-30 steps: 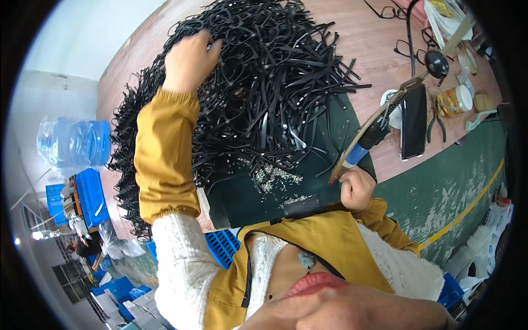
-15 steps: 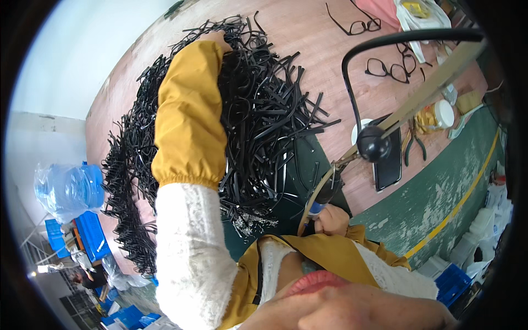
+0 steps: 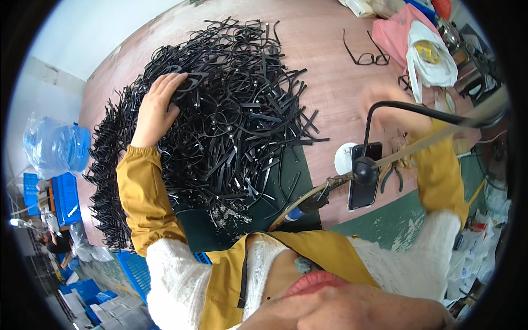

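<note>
L hand (image 3: pixel 156 108), grip wide, at tangled blk specs (image 3: pixel 234 125); R hand (image 3: pixel 393 105) blurred, can't tell grip.

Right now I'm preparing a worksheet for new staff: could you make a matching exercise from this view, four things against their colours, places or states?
1. Left hand
2. Right hand
3. Water jug
4. Smartphone

A. Translucent blue
B. Lying flat, dark screen
C. At the heap of black eyeglass frames
D. Blurred

Pairs: 1-C, 2-D, 3-A, 4-B
</note>
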The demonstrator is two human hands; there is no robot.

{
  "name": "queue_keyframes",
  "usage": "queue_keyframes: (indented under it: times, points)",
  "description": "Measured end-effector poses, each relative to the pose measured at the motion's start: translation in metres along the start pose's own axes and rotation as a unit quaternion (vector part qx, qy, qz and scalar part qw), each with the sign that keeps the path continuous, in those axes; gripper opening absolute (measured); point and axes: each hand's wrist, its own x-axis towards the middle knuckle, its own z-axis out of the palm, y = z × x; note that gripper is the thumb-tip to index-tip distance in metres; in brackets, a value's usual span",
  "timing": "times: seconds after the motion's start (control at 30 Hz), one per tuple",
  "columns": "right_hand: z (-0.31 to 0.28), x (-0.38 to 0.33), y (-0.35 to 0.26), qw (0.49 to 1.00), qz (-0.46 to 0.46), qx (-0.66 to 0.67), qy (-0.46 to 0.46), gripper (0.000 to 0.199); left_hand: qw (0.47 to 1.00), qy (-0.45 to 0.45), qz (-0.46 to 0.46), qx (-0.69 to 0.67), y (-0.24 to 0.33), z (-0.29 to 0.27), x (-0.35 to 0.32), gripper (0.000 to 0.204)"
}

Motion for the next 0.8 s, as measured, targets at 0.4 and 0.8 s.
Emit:
queue_keyframes:
  times: [0.4, 0.8]
  points:
    - [-0.050, 0.459, 0.073, 0.791, 0.102, -0.539, 0.270, 0.058, 0.981, -0.160, -0.109, -0.027, 0.004, -0.009, -0.032, 0.079]
    - [-0.119, 0.494, 0.076, 0.925, 0.120, -0.304, 0.194, 0.028, 0.940, -0.339, -0.017, 0.018, -0.048, 0.108, 0.243, 0.073]
